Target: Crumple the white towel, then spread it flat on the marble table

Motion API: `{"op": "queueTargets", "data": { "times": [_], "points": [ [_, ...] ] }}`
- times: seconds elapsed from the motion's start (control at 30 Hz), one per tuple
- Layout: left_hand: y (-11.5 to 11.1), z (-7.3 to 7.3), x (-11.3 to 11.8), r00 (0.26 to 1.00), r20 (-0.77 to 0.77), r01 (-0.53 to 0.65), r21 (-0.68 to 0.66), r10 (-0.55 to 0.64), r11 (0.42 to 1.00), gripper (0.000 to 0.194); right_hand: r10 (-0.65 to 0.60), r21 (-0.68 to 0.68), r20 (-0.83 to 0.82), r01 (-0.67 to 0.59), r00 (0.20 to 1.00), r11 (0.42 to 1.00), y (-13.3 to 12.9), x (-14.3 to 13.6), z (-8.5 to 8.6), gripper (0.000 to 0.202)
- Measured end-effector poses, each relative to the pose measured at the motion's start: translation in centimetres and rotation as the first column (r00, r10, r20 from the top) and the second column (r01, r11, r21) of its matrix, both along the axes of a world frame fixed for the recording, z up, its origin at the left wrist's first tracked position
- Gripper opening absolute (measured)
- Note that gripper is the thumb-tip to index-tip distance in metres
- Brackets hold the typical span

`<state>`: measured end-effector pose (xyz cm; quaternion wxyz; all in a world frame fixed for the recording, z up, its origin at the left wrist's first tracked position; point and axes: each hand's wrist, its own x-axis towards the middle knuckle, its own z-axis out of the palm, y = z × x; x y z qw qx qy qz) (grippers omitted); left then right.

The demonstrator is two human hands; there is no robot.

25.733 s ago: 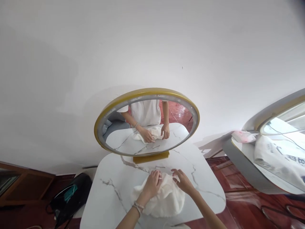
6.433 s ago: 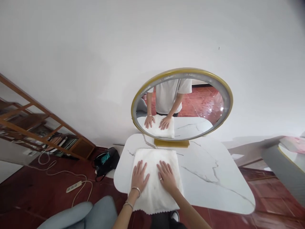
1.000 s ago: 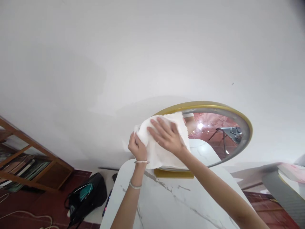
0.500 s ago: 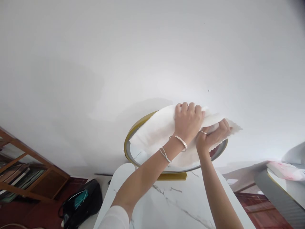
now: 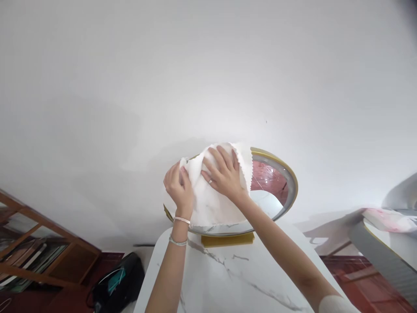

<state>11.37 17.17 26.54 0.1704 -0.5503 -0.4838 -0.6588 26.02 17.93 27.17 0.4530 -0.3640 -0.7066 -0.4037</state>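
Observation:
A round mirror [image 5: 269, 177] with a gold rim leans near the wall on a gold base [image 5: 227, 240]. White cloth [image 5: 216, 202] with a zigzag edge drapes over its left and middle part. At the mirror's left rim, my left hand [image 5: 178, 184] is closed around a bunched part of the cloth. My right hand [image 5: 224, 174] lies on the cloth near the upper middle of the mirror, fingers spread and stretched out. A ring is on that hand; two bracelets circle my left wrist. The cloth hides the left of the glass.
The mirror stands on a white marble-patterned table [image 5: 234, 278]. A wooden shelf [image 5: 73, 261] with books is at the left, beside a black bag [image 5: 128, 278] on the floor. To the right, a pink-and-white packet [image 5: 389, 220] lies on a grey rounded cabinet [image 5: 374, 252].
Both hands and the cloth have moved left across the mirror, uncovering its right side. My right hand has gone from gripping the cloth to lying spread on it.

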Motion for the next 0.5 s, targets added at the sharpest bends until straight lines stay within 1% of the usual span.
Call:
{"op": "queueTargets", "data": {
  "times": [0.03, 0.1, 0.17, 0.23, 0.3, 0.37, 0.43, 0.5],
  "points": [
    [0.1, 0.0, 0.2, 1.0, -0.024, -0.002, 0.037, 0.003, 0.999, 0.031, 0.001, 0.003, -0.014, -0.001, 1.0, 1.0, 0.1, 0.1, -0.1, 0.033],
    [0.3, 0.6, 1.6, 0.992, -0.124, 0.024, 0.098, -0.012, 0.995, 0.029, -0.01, 0.006, -0.096, 0.011, 0.995, 1.0, 0.2, 1.0, -0.5, 0.033],
    [0.4, 1.9, 3.8, 0.965, -0.257, 0.085, 0.11, -0.054, 0.99, 0.028, -0.033, 0.021, -0.217, 0.039, 0.976, 0.999, 0.1, 2.9, -1.0, 0.035],
    [0.3, 3.4, 7.0, 0.917, -0.387, 0.146, 0.086, -0.102, 0.985, 0.026, -0.06, 0.048, -0.338, 0.08, 0.939, 0.996, 0.0, 5.6, -1.8, 0.039],
    [0.2, 4.4, 10.7, 0.849, -0.508, 0.188, 0.043, -0.141, 0.981, 0.024, -0.093, 0.052, -0.461, 0.131, 0.882, 0.99, -0.1, 8.6, -3.1, 0.044],
    [0.1, 4.9, 14.5, 0.761, -0.625, 0.211, -0.013, -0.173, 0.977, 0.022, -0.13, 0.017, -0.585, 0.172, 0.801, 0.985, -0.1, 11.5, -4.8, 0.047],
    [0.0, 4.5, 18.1, 0.655, -0.728, 0.22, -0.074, -0.204, 0.973, 0.023, -0.162, -0.038, -0.678, 0.186, 0.717, 0.982, -0.1, 13.8, -7.0, 0.046],
    [-0.2, 3.4, 20.9, 0.551, -0.804, 0.229, -0.115, -0.226, 0.967, 0.023, -0.185, -0.084, -0.747, 0.185, 0.638, 0.979, -0.1, 15.3, -9.3, 0.043]
  ]
}}
